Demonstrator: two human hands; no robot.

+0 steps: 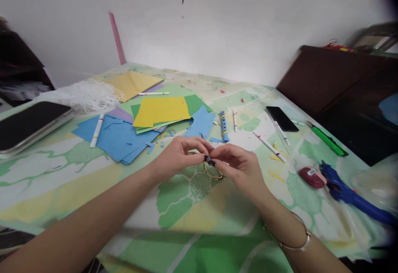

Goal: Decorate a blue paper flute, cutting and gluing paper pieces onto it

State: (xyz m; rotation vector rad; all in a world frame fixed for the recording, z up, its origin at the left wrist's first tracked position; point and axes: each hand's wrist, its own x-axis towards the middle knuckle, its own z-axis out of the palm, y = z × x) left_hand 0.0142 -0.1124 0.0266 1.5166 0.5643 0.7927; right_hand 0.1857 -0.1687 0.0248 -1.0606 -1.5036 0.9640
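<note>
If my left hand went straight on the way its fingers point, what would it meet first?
Most likely the right hand, directly ahead of the left hand and meeting or nearly meeting it; exact depth there is hard to judge.

- I see left forearm (108, 206) reaching in from lower left, angled up and inward.
- Left hand (183, 153): fingers curled, thumb and index tips pinched.
- Right forearm (287, 225) comes in from lower right, angled inward.
- Right hand (241, 165): fingers bent, similar pinch.
- I've got both thumbtips nearly meeting, nails dark.
</note>
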